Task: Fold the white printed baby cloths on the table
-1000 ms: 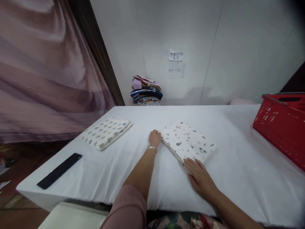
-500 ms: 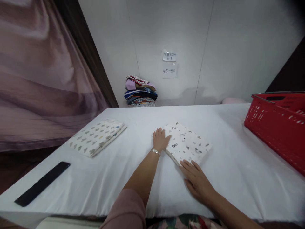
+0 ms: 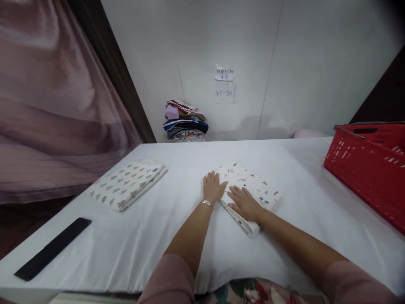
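Note:
A folded white cloth (image 3: 249, 177) with small dark and grey prints lies on the white-covered table (image 3: 177, 236) in front of me. My left hand (image 3: 213, 186), with a silver bracelet at the wrist, rests flat on its left corner, fingers spread. Across the middle of the cloth, my right hand (image 3: 245, 203) presses palm down with its fingers stretched out. The near folded edge shows several layers below the right hand. Farther left lies a second folded cloth (image 3: 129, 183) with a cloud-like print, touched by neither hand.
A black flat strip (image 3: 53, 248) lies near the table's left front. On the right stands a red plastic basket (image 3: 363, 169). Behind the far edge is a stack of folded fabrics (image 3: 186, 120) by the wall, under paper notes (image 3: 224, 93). A pink curtain (image 3: 63, 105) hangs left.
My right hand has moved from the cloth's near corner up and left onto its middle, uncovering the folded near edge. My left hand stays on the left corner.

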Demonstrator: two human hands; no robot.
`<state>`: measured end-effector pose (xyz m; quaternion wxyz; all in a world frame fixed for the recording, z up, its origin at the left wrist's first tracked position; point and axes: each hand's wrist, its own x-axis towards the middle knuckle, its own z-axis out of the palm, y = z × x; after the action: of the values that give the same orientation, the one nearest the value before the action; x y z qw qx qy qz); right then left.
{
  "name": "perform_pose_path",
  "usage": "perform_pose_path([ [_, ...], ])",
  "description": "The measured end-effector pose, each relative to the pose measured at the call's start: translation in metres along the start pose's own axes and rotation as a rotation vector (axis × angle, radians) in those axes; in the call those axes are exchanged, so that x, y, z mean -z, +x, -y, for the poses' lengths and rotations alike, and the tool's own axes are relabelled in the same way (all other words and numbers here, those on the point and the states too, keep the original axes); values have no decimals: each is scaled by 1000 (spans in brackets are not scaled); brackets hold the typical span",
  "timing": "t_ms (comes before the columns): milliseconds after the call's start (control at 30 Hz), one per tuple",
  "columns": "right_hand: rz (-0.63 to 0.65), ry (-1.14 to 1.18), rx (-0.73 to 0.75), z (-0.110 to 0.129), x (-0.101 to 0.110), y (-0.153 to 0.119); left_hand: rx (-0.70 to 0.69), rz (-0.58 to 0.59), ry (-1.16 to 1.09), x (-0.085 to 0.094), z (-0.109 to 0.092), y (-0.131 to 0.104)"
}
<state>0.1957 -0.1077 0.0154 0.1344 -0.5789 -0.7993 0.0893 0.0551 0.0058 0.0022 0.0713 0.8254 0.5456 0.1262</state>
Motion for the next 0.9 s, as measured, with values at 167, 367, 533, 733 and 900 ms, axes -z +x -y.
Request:
perform_pose_path([
  [167, -48, 64, -22, -31, 2, 0, -8, -22, -3, -2, 2, 0],
  [367, -135, -26, -456, -106, 38, -5, -5, 11, -17, -2, 0, 2],
  [533, 4, 1, -618, -104, 37, -27, -63, 68, -15, 5, 8, 8],
  [733, 96, 39, -555, -59, 25, -80, -268, 88, 54, 23, 19, 15],
  [900, -93, -81, -437, -54, 26, -84, -234, 92, 84, 26, -6, -12],
])
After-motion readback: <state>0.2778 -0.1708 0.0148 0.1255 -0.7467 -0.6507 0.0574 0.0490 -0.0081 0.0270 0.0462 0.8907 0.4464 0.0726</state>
